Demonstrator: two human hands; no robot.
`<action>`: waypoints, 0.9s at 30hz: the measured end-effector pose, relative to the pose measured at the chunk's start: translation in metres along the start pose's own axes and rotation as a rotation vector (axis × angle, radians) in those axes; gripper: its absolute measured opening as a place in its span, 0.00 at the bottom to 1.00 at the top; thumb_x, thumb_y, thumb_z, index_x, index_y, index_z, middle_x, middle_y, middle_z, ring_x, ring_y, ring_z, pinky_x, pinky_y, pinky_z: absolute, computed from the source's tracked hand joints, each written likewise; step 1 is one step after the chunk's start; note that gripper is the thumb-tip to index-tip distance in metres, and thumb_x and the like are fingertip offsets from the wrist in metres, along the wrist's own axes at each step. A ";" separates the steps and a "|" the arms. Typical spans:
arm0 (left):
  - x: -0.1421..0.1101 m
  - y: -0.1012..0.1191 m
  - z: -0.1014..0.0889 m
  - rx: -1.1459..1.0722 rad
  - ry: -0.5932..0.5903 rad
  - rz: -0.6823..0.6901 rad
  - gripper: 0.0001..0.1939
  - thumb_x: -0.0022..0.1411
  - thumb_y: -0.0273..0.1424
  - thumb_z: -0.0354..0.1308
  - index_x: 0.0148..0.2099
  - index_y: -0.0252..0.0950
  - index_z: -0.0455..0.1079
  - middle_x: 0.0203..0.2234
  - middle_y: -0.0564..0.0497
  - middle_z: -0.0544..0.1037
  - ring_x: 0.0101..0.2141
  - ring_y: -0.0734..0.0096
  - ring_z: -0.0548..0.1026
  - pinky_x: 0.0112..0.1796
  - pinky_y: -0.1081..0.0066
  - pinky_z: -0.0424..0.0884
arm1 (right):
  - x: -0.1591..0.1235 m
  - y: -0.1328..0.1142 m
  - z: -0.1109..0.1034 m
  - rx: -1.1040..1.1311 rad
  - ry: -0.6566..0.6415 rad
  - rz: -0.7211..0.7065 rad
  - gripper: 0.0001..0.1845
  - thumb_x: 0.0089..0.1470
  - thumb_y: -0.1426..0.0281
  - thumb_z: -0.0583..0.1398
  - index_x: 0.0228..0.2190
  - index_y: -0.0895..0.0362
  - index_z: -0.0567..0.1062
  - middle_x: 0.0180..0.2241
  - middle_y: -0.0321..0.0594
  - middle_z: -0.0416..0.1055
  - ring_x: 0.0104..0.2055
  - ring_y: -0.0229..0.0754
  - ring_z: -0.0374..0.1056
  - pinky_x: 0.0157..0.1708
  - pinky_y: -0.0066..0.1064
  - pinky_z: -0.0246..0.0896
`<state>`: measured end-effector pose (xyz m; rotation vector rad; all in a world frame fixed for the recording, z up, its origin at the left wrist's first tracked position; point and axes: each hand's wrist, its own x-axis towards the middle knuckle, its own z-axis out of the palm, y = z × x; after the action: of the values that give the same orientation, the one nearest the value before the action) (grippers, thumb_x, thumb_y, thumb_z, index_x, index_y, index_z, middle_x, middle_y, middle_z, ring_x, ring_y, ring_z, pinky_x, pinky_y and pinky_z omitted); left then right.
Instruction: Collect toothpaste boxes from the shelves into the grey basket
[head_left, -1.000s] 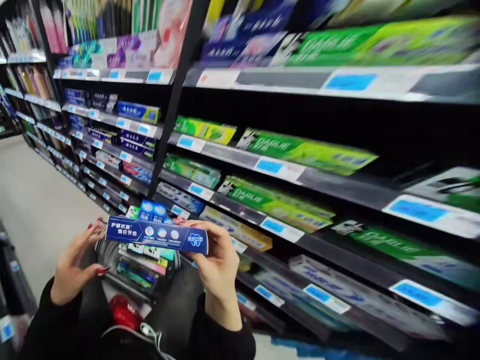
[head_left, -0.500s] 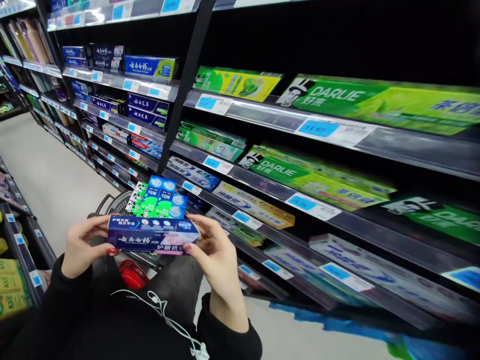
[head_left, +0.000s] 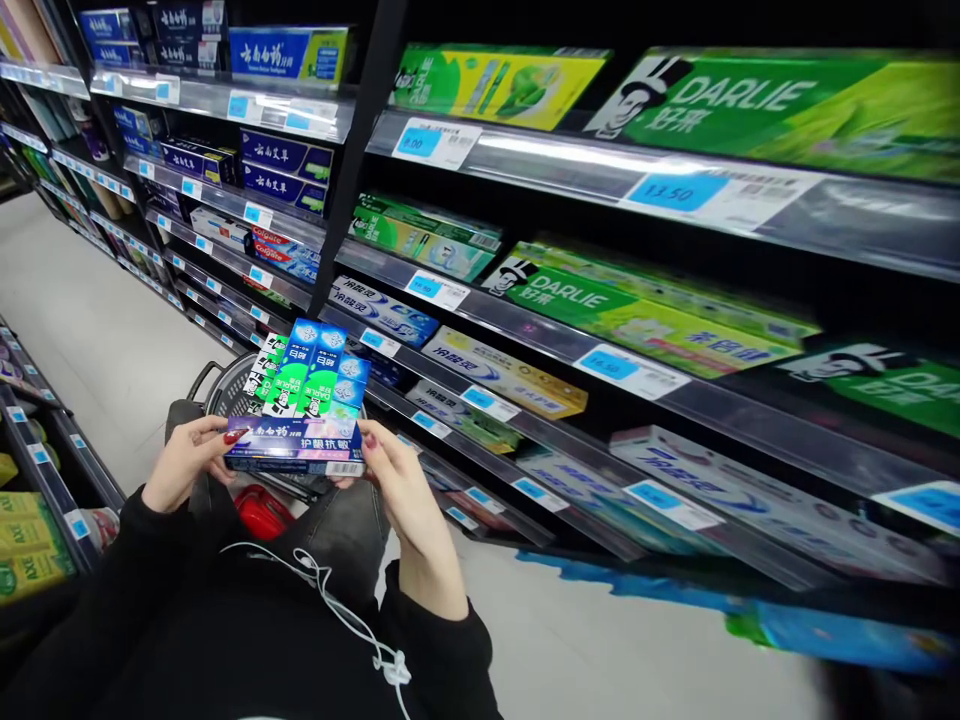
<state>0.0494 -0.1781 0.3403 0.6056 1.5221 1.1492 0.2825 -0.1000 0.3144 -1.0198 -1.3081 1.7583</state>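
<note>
A dark blue toothpaste box (head_left: 296,445) with a pink patch lies level between my two hands. My left hand (head_left: 184,462) pinches its left end, thumb against the printed side. On the other end, the fingers of my right hand (head_left: 394,470) are closed round the right corner, partly hidden. Just beyond the box, green and blue Darlie toothpaste boxes (head_left: 307,375) stand upright in a dark grey basket (head_left: 240,380). The held box covers their lower part.
Shelves with price tags run along the right, stocked with Darlie boxes (head_left: 559,305) and white toothpaste boxes (head_left: 757,500). A lower shelf with yellow packs (head_left: 34,545) is at the left. A red item (head_left: 262,513) sits below my hands. White earphone cords (head_left: 337,610) hang on my front.
The toothpaste box has turned in my hands, so a different printed side faces me. Both hands shifted slightly, and the view has tilted downward.
</note>
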 end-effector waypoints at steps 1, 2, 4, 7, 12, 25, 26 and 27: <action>0.002 -0.002 -0.001 -0.015 -0.019 -0.029 0.32 0.36 0.50 0.72 0.35 0.30 0.69 0.15 0.52 0.74 0.15 0.72 0.72 0.16 0.77 0.70 | 0.000 0.000 -0.001 0.004 -0.040 0.005 0.32 0.44 0.43 0.64 0.38 0.56 0.73 0.30 0.40 0.75 0.27 0.44 0.73 0.26 0.35 0.72; 0.005 -0.006 -0.003 -0.030 -0.039 -0.062 0.31 0.37 0.51 0.71 0.34 0.31 0.68 0.14 0.53 0.73 0.15 0.73 0.71 0.15 0.78 0.68 | 0.000 0.000 -0.003 -0.001 -0.075 0.020 0.32 0.42 0.44 0.65 0.38 0.57 0.73 0.28 0.40 0.75 0.27 0.44 0.73 0.26 0.35 0.72; 0.010 -0.013 -0.005 -0.050 -0.073 -0.132 0.31 0.38 0.52 0.70 0.32 0.33 0.66 0.14 0.53 0.72 0.14 0.75 0.70 0.14 0.79 0.66 | 0.001 0.001 -0.003 -0.055 -0.092 0.069 0.30 0.42 0.44 0.65 0.33 0.58 0.73 0.24 0.40 0.74 0.25 0.44 0.73 0.25 0.33 0.70; 0.017 -0.026 -0.007 -0.059 -0.104 -0.192 0.30 0.41 0.54 0.68 0.33 0.33 0.66 0.14 0.53 0.72 0.13 0.76 0.68 0.14 0.79 0.65 | 0.002 0.004 -0.002 -0.185 -0.026 0.122 0.29 0.46 0.43 0.61 0.25 0.58 0.71 0.17 0.39 0.71 0.19 0.42 0.69 0.22 0.32 0.67; 0.023 -0.035 -0.006 -0.083 -0.110 -0.157 0.28 0.43 0.51 0.68 0.35 0.34 0.65 0.15 0.54 0.73 0.15 0.74 0.71 0.16 0.78 0.68 | 0.001 0.008 -0.002 -0.236 0.020 0.044 0.24 0.49 0.48 0.61 0.30 0.58 0.73 0.20 0.37 0.71 0.21 0.42 0.70 0.24 0.33 0.68; 0.041 -0.033 -0.009 0.050 0.032 0.280 0.26 0.39 0.33 0.75 0.43 0.32 0.78 0.37 0.42 0.82 0.38 0.60 0.80 0.41 0.65 0.78 | 0.007 0.031 -0.019 -0.112 -0.068 -0.157 0.26 0.49 0.64 0.66 0.50 0.52 0.71 0.49 0.44 0.72 0.47 0.45 0.72 0.48 0.39 0.69; 0.044 -0.034 -0.009 0.071 0.021 0.293 0.26 0.39 0.34 0.75 0.43 0.32 0.78 0.38 0.42 0.82 0.39 0.59 0.80 0.41 0.64 0.78 | 0.009 0.031 -0.021 -0.169 -0.046 -0.167 0.25 0.50 0.64 0.66 0.50 0.52 0.71 0.50 0.44 0.72 0.48 0.46 0.72 0.49 0.39 0.69; 0.048 -0.035 -0.009 0.088 0.009 0.302 0.26 0.39 0.34 0.74 0.43 0.32 0.78 0.38 0.42 0.82 0.40 0.58 0.79 0.41 0.63 0.78 | 0.012 0.031 -0.024 -0.231 -0.024 -0.173 0.25 0.50 0.63 0.65 0.50 0.53 0.72 0.50 0.44 0.72 0.48 0.46 0.72 0.48 0.39 0.68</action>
<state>0.0344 -0.1545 0.2873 0.9145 1.5297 1.3172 0.2957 -0.0868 0.2782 -0.9792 -1.5925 1.5199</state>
